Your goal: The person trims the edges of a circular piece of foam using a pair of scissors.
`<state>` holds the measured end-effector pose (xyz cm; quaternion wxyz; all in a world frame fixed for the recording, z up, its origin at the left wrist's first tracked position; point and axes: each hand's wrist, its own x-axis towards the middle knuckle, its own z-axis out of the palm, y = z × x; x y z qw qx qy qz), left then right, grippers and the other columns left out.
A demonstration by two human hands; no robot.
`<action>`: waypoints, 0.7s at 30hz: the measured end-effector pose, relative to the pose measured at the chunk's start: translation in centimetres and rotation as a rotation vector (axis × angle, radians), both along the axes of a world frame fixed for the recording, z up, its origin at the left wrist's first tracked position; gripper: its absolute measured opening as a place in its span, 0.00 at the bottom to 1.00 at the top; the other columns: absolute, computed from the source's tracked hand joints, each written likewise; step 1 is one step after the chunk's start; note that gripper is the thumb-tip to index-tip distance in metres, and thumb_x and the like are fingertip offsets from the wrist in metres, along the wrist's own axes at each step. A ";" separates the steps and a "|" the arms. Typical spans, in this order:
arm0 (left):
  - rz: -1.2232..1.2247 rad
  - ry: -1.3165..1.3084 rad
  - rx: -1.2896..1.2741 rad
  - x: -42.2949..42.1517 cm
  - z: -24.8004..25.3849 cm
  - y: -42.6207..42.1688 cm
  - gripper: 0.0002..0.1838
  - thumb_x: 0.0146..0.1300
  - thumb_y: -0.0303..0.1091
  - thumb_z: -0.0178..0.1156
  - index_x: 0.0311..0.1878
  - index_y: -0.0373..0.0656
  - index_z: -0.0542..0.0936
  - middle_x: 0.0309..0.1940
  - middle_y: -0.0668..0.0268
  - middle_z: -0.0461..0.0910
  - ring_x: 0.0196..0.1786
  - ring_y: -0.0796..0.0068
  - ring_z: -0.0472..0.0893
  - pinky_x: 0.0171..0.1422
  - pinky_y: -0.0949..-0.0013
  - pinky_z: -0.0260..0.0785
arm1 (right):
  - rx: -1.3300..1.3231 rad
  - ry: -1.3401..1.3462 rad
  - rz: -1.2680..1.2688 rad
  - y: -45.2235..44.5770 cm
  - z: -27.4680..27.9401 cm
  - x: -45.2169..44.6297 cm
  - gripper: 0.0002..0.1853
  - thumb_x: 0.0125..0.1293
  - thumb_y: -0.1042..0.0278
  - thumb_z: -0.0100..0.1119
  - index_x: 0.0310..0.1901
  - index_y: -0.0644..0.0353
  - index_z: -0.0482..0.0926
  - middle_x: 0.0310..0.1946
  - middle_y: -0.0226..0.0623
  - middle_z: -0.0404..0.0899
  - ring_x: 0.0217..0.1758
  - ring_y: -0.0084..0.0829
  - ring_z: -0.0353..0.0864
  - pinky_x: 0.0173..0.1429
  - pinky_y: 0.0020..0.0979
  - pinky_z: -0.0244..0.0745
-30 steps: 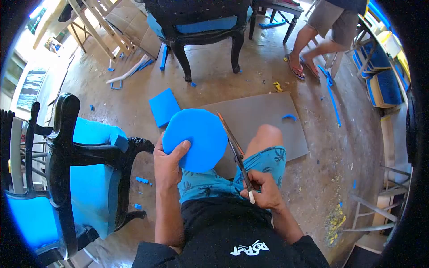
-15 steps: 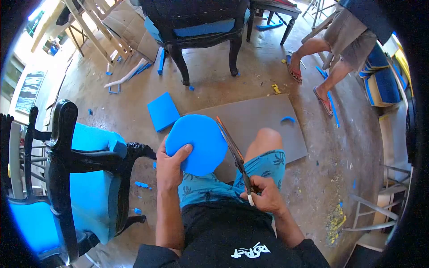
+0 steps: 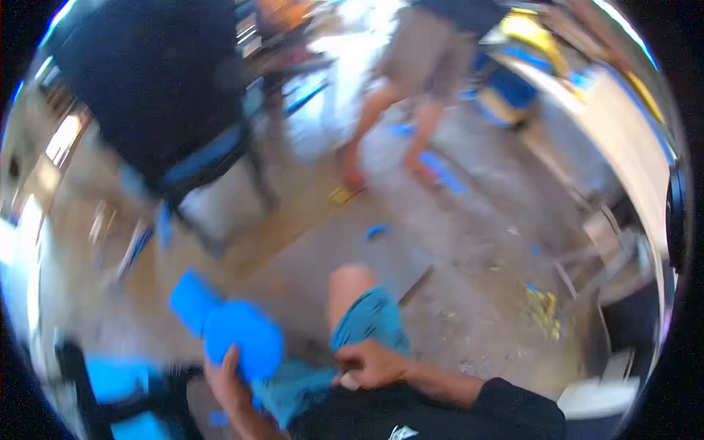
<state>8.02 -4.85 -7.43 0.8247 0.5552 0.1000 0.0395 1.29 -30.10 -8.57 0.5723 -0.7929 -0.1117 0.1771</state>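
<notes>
The whole view is smeared by motion. At the lower left, my left hand [image 3: 229, 378] grips a rounded blue foam disc [image 3: 246, 339], its thumb lying on the upper face. My right hand [image 3: 370, 363] is closed near my lap, around the pale handle end [image 3: 350, 381] of the scissors; their blades cannot be made out. A blue foam block [image 3: 193, 299] lies on the floor just beyond the disc, partly overlapped by it in view.
A dark chair [image 3: 161, 88] stands at the upper left, a black-framed blue chair [image 3: 121, 381] at the lower left. Another person [image 3: 425, 59] is at the top centre. A flat brown sheet [image 3: 315, 249] with a blue scrap [image 3: 376, 232] lies on the floor.
The camera has swung to the right and the scene blurs. Both hands appear lower and further left. The disc stays in my left hand; the scissor blades no longer show. The other person's legs have shifted.
</notes>
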 end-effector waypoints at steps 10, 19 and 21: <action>-0.131 0.175 0.058 2.8 -1.9 -1.1 0.25 0.62 0.29 0.63 0.60 0.30 0.70 0.52 0.57 0.77 0.51 0.60 0.77 0.57 0.54 0.71 | -0.053 -0.097 -0.228 -1.1 0.8 -1.6 0.22 0.62 0.48 0.63 0.37 0.64 0.77 0.27 0.49 0.76 0.29 0.38 0.73 0.35 0.40 0.66; -0.201 -0.033 0.317 2.9 -2.4 -2.8 0.17 0.63 0.35 0.64 0.47 0.31 0.79 0.37 0.59 0.80 0.38 0.70 0.76 0.42 0.64 0.70 | -0.094 -0.049 -0.391 -1.6 0.5 -2.4 0.20 0.57 0.55 0.68 0.42 0.64 0.82 0.34 0.51 0.84 0.33 0.38 0.79 0.40 0.37 0.72; -0.189 0.040 0.258 2.6 -1.8 -3.2 0.17 0.62 0.36 0.64 0.47 0.31 0.79 0.38 0.59 0.80 0.39 0.70 0.76 0.43 0.65 0.70 | -0.118 -0.052 -0.390 -1.5 0.3 -2.5 0.20 0.57 0.55 0.68 0.42 0.64 0.82 0.34 0.51 0.83 0.33 0.38 0.79 0.40 0.37 0.71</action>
